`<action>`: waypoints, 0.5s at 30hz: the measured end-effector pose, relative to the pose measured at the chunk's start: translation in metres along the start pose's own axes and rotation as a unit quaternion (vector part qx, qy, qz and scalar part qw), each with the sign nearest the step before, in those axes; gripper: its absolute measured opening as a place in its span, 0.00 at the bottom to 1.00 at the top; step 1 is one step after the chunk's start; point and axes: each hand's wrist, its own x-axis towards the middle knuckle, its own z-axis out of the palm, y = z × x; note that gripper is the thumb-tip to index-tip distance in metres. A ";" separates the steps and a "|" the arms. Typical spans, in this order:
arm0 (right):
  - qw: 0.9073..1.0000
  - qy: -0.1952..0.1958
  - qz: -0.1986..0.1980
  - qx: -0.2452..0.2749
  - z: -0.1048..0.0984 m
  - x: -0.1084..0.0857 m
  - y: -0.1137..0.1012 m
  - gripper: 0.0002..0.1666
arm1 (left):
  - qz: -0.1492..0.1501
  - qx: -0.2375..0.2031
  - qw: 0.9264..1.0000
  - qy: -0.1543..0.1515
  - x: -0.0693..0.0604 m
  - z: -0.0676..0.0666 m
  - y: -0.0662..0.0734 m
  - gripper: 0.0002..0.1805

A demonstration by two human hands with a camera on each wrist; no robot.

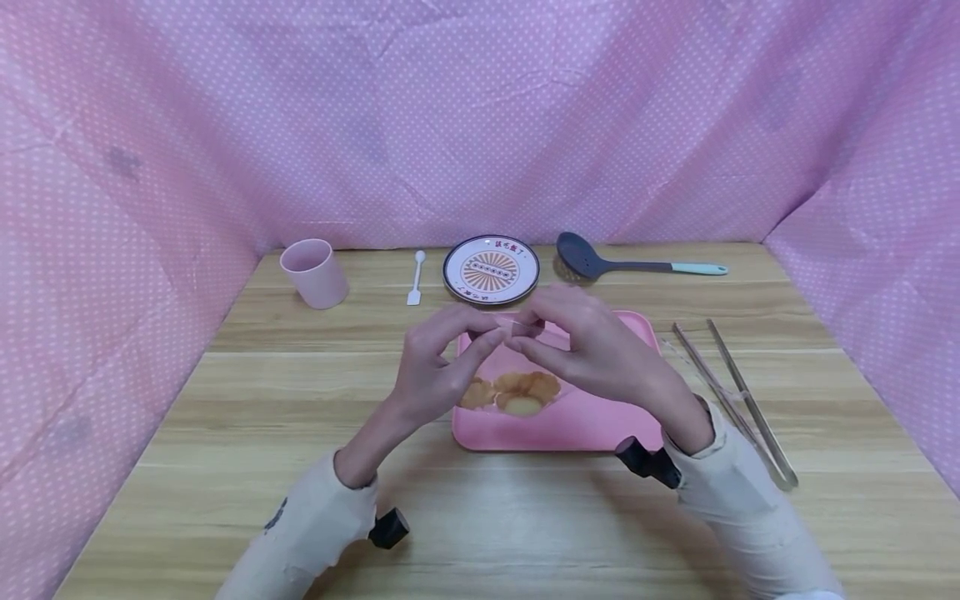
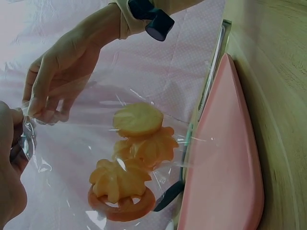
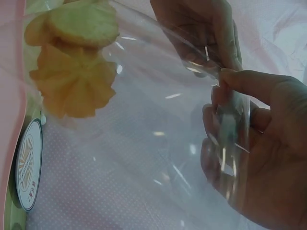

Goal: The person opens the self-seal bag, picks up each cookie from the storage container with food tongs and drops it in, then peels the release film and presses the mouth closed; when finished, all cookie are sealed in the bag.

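Observation:
A clear plastic bag (image 3: 158, 134) holds several golden cookies (image 2: 120, 182), some flower-shaped and one round and pale. My left hand (image 1: 442, 358) and right hand (image 1: 592, 346) are close together at the bag's upper edge, each pinching it between thumb and fingers. Both hands are above the pink tray (image 1: 600, 425), and the cookies appear over its left part in the head view. In the right wrist view the film runs along the curled fingers of the right hand. Whether the bag's mouth is parted cannot be told.
Behind the tray lies a patterned round plate (image 1: 491, 271), with a white stirring stick (image 1: 416, 279) and a pink cup (image 1: 318, 279) to its left. A dark ladle-like spoon (image 1: 581, 257) is at the back right. Metal tongs (image 1: 772, 458) lie right of the tray.

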 end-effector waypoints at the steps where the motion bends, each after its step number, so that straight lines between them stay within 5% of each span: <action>1: 1.000 -0.002 0.000 0.000 0.000 -0.001 0.000 0.13 | 0.002 0.004 1.000 0.004 0.000 0.000 0.000 0.13; 4: 1.000 -0.009 0.005 0.000 -0.001 -0.004 0.002 0.14 | 0.003 0.013 1.000 0.012 -0.002 -0.002 0.000 0.14; 9: 0.999 -0.016 0.032 -0.009 -0.002 -0.012 0.005 0.13 | -0.011 0.020 1.000 0.019 -0.003 -0.010 0.000 0.02; 15: 0.997 -0.028 0.067 -0.014 -0.005 -0.024 0.010 0.12 | -0.017 -0.001 0.999 0.029 -0.003 -0.016 -0.001 0.07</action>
